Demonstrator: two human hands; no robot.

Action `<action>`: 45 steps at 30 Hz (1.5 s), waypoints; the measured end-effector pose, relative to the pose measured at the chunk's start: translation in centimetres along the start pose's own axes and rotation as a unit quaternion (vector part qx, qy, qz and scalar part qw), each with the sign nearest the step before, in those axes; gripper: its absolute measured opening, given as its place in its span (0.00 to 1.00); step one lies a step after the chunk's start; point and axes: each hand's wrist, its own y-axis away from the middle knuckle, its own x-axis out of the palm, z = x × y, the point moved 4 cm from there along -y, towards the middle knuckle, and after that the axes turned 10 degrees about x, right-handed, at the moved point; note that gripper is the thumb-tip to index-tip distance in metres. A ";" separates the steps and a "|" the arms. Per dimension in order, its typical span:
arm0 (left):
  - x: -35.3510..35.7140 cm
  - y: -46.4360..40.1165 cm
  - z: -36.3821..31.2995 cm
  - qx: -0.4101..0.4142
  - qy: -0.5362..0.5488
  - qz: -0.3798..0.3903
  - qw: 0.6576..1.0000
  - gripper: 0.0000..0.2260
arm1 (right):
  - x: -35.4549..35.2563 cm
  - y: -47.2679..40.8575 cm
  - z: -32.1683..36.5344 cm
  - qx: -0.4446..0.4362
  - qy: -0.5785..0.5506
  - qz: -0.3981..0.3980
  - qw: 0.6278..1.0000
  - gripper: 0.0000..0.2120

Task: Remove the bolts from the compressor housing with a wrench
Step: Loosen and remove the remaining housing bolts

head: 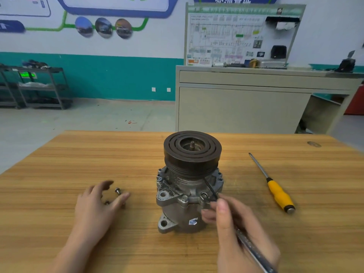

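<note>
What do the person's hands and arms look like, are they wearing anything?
Both are bare. The left hand and right hand have no gloves, rings or watch visible, and no sleeves show on either forearm up to the frame's bottom edge. The fingernails are short and unpainted.

Probably a vehicle training workshop, wiring-diagram board on a cabinet, metal shelving, wooden workbench

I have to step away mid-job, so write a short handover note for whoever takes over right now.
Left hand: open over loose bolts on the table, left of the compressor.
Right hand: gripping the wrench, its ring end on a flange bolt at front right.
Done: at least two bolts out.
Left: the bolt under the wrench, the front bolt beside it; the far side is hidden.
Yellow screwdriver lies unused on the right.
</note>
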 end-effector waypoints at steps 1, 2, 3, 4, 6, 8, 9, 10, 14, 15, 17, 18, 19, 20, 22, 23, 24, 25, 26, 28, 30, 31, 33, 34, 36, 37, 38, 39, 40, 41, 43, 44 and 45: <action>-0.4 0.1 -1.5 0.051 0.051 0.014 0.997 0.39 | 0.2 0.4 0.0 -0.002 0.016 0.005 1.000 0.12; -0.5 0.3 -3.3 0.109 0.108 0.048 0.987 0.46 | 0.3 0.8 0.0 -0.003 0.032 0.011 0.999 0.11; -0.4 0.5 -5.0 0.156 0.153 0.087 0.972 0.50 | 0.5 1.0 -0.1 -0.004 0.045 0.014 0.999 0.10; -0.1 0.6 -6.3 0.182 0.185 0.124 0.958 0.54 | 0.6 1.2 -0.1 -0.001 0.052 0.010 0.999 0.10; 0.8 0.4 -8.4 0.198 0.233 0.179 0.935 0.59 | 0.6 1.4 -0.2 0.014 0.050 -0.008 0.999 0.10; 1.5 0.3 -10.3 0.193 0.274 0.214 0.917 0.60 | 0.5 1.3 -0.1 0.025 0.040 -0.017 0.999 0.09; 1.8 0.4 -11.0 0.187 0.297 0.225 0.909 0.58 | 0.4 1.3 0.0 0.026 0.045 -0.017 0.998 0.09; 2.0 0.6 -11.5 0.179 0.317 0.227 0.904 0.54 | 0.3 1.1 0.0 0.026 0.060 -0.017 0.998 0.09; 2.8 1.3 -11.7 0.135 0.348 0.184 0.909 0.37 | -0.7 -0.2 -0.5 0.076 0.018 -0.039 0.996 0.13; 2.8 1.4 -11.6 0.127 0.352 0.176 0.910 0.35 | -1.0 -1.0 -1.0 0.108 -0.019 -0.039 0.993 0.13; 2.9 1.6 -11.8 0.121 0.357 0.159 0.912 0.32 | -1.5 -3.2 -2.7 0.213 -0.106 -0.025 0.971 0.15; 2.8 1.7 -11.9 0.121 0.356 0.153 0.914 0.32 | -1.4 -4.3 -3.8 0.275 -0.152 -0.006 0.949 0.16; 2.9 1.8 -12.0 0.121 0.355 0.147 0.915 0.31 | -1.1 -5.5 -4.9 0.338 -0.193 0.024 0.921 0.15; 2.9 1.9 -12.1 0.122 0.353 0.141 0.917 0.31 | -0.5 -6.7 -5.8 0.397 -0.217 0.063 0.890 0.14; 3.0 2.1 -12.1 0.119 0.346 0.128 0.922 0.31 | 1.0 -8.5 -7.0 0.487 -0.223 0.161 0.829 0.12; 3.0 2.1 -12.0 0.116 0.340 0.123 0.925 0.31 | 1.7 -9.0 -7.3 0.515 -0.221 0.208 0.802 0.12; 2.9 2.2 -12.0 0.113 0.336 0.118 0.927 0.31 | 2.2 -9.4 -7.3 0.531 -0.222 0.243 0.781 0.12; 2.9 2.3 -12.0 0.110 0.332 0.113 0.930 0.31 | 2.5 -9.8 -7.2 0.536 -0.233 0.262 0.768 0.12; 3.0 2.5 -12.1 0.105 0.328 0.107 0.933 0.31 | 2.4 -10.2 -6.8 0.529 -0.257 0.265 0.765 0.12; 3.1 2.9 -12.1 0.098 0.321 0.084 0.938 0.31 | 1.4 -11.2 -5.8 0.484 -0.315 0.236 0.782 0.13; 3.5 3.7 -12.3 0.096 0.296 0.045 0.949 0.30 | -0.3 -11.4 -4.7 0.410 -0.335 0.196 0.825 0.15; 3.7 4.1 -12.6 0.092 0.276 0.019 0.956 0.30 | -1.1 -11.0 -4.3 0.369 -0.328 0.182 0.850 0.14; 4.1 5.1 -13.6 0.082 0.236 -0.046 0.967 0.32 | -2.2 -9.6 -3.7 0.300 -0.295 0.161 0.893 0.13; 4.4 5.7 -14.2 0.077 0.217 -0.079 0.970 0.34 | -2.5 -8.7 -3.7 0.271 -0.273 0.145 0.912 0.13; 5.1 6.6 -15.6 0.056 0.188 -0.118 0.973 0.39 | -2.7 -7.1 -3.8 0.221 -0.221 0.104 0.944 0.18; 5.4 7.1 -16.5 0.048 0.177 -0.116 0.976 0.41 | -2.6 -6.5 -4.0 0.201 -0.196 0.084 0.956 0.20; 5.7 7.5 -17.2 0.046 0.164 -0.099 0.980 0.44 | -2.6 -6.1 -4.0 0.186 -0.179 0.064 0.964 0.21; 6.0 7.8 -17.5 0.044 0.148 -0.074 0.985 0.47 | -2.5 -5.8 -4.1 0.173 -0.168 0.044 0.970 0.21; 6.3 8.1 -17.4 0.047 0.129 -0.055 0.989 0.50 | -2.5 -5.6 -4.0 0.159 -0.156 0.028 0.974 0.20; 6.3 8.2 -16.9 0.056 0.124 -0.041 0.990 0.52 | -2.5 -5.4 -3.9 0.143 -0.140 0.019 0.980 0.19; 5.8 7.8 -15.4 0.075 0.160 -0.028 0.984 0.51 | -2.3 -5.2 -3.4 0.108 -0.104 0.019 0.988 0.16; 5.4 7.3 -14.6 0.087 0.190 -0.021 0.978 0.51 | -2.1 -5.0 -3.1 0.097 -0.090 0.019 0.991 0.14; 5.1 6.6 -13.8 0.097 0.219 -0.011 0.971 0.50 | -1.8 -4.9 -2.8 0.092 -0.079 0.016 0.992 0.12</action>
